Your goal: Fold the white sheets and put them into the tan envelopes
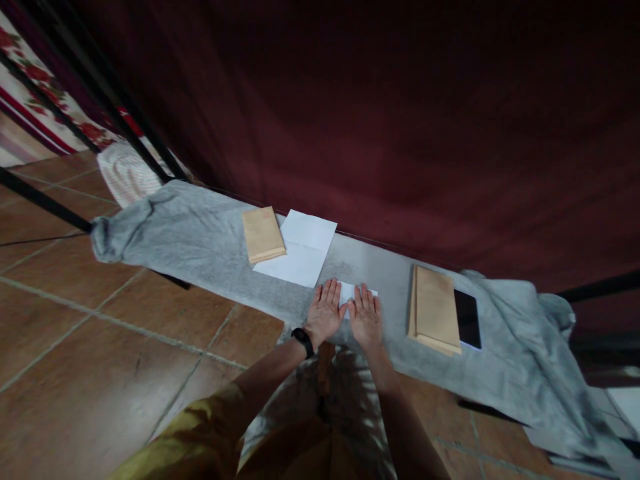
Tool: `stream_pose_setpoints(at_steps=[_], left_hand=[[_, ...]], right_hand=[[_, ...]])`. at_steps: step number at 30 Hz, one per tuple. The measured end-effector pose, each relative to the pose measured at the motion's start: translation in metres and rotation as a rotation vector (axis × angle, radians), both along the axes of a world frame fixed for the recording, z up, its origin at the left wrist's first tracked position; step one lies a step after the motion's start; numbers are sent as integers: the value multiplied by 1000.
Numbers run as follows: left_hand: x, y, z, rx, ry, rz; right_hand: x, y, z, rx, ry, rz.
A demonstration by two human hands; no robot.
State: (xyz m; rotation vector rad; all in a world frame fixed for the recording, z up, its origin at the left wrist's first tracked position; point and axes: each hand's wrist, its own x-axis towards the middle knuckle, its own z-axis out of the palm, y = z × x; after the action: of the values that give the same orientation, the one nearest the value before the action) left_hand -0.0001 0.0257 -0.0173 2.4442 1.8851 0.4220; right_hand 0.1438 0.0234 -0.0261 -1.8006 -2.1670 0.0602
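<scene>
My left hand point(326, 311) and my right hand point(365, 316) lie flat, side by side, on a small white sheet of paper point(346, 293) that looks folded. Their fingers are stretched out and the thumbs nearly meet; much of the paper is hidden under them. Beyond my left hand, larger white sheets with a crease point(305, 247) lie on the grey cloth. A stack of brown envelopes point(263, 233) rests partly on their left edge. Right of my right hand is another stack of brown envelopes point(436, 308).
The grey cloth point(200, 243) covers a long narrow bench. A dark phone or tablet point(468, 319) lies beside the right stack, partly under it. Behind the bench hangs a dark red curtain point(350, 133). Black metal poles point(47, 200) stand at the left, above a tiled floor point(100, 333).
</scene>
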Motion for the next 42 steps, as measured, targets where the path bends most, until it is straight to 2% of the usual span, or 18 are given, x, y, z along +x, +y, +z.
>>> stream_pose_setpoints(at_steps=[8, 13, 16, 17, 22, 27, 32, 37, 40, 42], left_hand=[[-6, 0, 4, 18, 2, -218], [-7, 0, 4, 7, 4, -221], [-6, 1, 4, -1, 5, -220], [-6, 1, 3, -2, 5, -220], [-9, 0, 2, 9, 16, -230], [-18, -8, 1, 57, -13, -185], [-32, -21, 1, 62, -10, -138], [-50, -33, 6, 48, -7, -170], [-77, -26, 12, 45, -78, -149], [-106, -8, 20, 92, -135, -55]], right_hand=[[22, -5, -10, 41, -44, -68], [30, -12, -8, 77, -15, -159], [23, -8, 0, 95, 16, -235], [18, -5, 3, 90, 26, -217], [-8, 4, 8, -23, -15, 60], [-9, 2, -1, -2, -72, -9], [0, 1, -12, 84, -42, -75], [0, 2, -20, 127, 0, -104], [0, 2, -22, 150, 10, -106], [-1, 2, -23, 158, 12, -104]])
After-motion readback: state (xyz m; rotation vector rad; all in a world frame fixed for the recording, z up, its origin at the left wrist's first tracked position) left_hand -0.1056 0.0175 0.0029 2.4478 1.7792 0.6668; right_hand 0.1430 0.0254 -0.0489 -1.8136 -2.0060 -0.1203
